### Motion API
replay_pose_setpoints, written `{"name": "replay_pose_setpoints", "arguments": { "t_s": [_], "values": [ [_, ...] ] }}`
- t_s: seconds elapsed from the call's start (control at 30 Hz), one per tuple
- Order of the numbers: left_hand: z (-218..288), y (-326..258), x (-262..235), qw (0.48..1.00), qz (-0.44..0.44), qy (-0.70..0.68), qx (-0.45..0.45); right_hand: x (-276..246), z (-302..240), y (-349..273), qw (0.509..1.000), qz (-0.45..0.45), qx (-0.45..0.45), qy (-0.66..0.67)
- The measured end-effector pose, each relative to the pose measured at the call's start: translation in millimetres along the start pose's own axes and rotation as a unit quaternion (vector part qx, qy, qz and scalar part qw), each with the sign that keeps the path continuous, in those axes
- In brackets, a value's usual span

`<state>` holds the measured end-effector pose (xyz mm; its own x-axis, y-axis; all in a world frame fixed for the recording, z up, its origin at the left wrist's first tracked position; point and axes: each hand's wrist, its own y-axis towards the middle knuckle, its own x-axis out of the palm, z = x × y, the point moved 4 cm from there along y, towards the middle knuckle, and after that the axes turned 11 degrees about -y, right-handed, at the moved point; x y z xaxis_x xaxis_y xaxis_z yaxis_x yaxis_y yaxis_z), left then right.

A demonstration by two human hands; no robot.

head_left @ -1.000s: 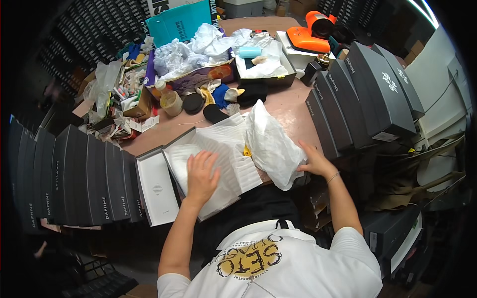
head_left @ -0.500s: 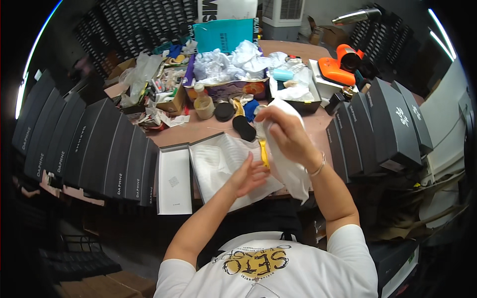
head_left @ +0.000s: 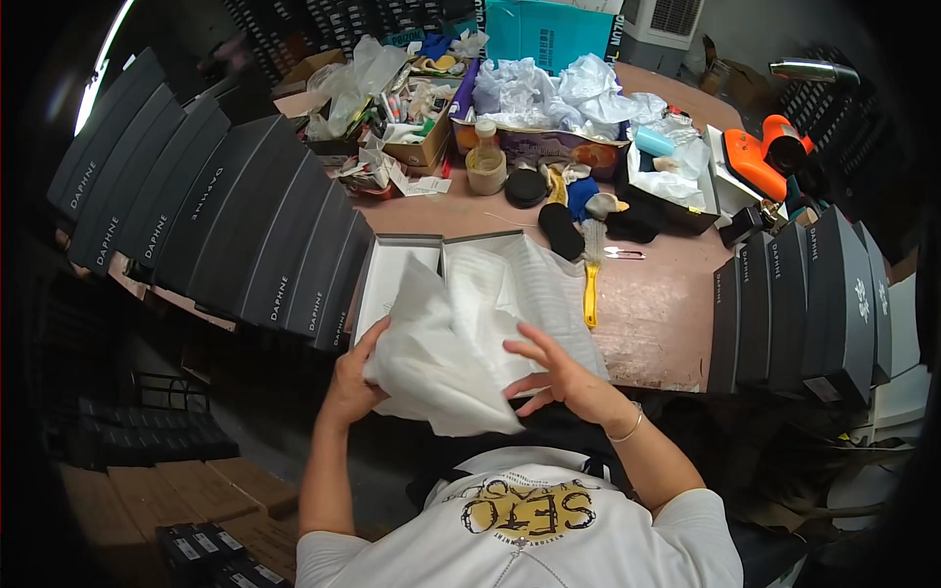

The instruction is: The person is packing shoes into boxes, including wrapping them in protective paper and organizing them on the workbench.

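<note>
A loose white wrapping sheet point(head_left: 426, 363), thin and creased, hangs in front of me over the near edge of the open shoebox. My left hand point(head_left: 355, 380) grips its left side, fingers partly hidden by the folds. On the other side my right hand point(head_left: 567, 380) has its fingers spread near the sheet's lower right corner; whether a fingertip touches it I cannot tell. Below lies the shoebox point(head_left: 485, 238), lined with ribbed white foam sheet point(head_left: 554, 284). Next to it on the left is a grey-edged lid or tray point(head_left: 389, 269) with a white inside, partly covered by the sheet.
Dark grey shoeboxes stand in rows at left point(head_left: 240, 216) and right point(head_left: 828, 304). A yellow-handled brush point(head_left: 591, 294), black pads point(head_left: 561, 230) and a bottle point(head_left: 485, 167) lie or stand behind the lined box. Farther back are a purple box of crumpled paper point(head_left: 549, 142) and an orange tool point(head_left: 753, 165).
The wrapping sheet has come from the right side over to the lined box. My left hand has moved left and taken hold of it; my right hand has lowered and let go. The view has shifted.
</note>
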<state>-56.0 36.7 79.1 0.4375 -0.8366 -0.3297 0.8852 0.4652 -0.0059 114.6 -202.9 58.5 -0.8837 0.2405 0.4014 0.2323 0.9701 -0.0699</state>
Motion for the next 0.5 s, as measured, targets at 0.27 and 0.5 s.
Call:
{"name": "replay_pose_setpoints", "arguments": {
  "t_s": [0.27,0.5],
  "values": [
    [-26,84,33,0.979,0.151,-0.114,0.075,29,-6,20,0.82,0.117,-0.1,-0.551],
    [-101,102,186,0.876,0.074,-0.433,-0.198,-33,99,64,0.808,0.173,0.01,-0.563]
  ]
}}
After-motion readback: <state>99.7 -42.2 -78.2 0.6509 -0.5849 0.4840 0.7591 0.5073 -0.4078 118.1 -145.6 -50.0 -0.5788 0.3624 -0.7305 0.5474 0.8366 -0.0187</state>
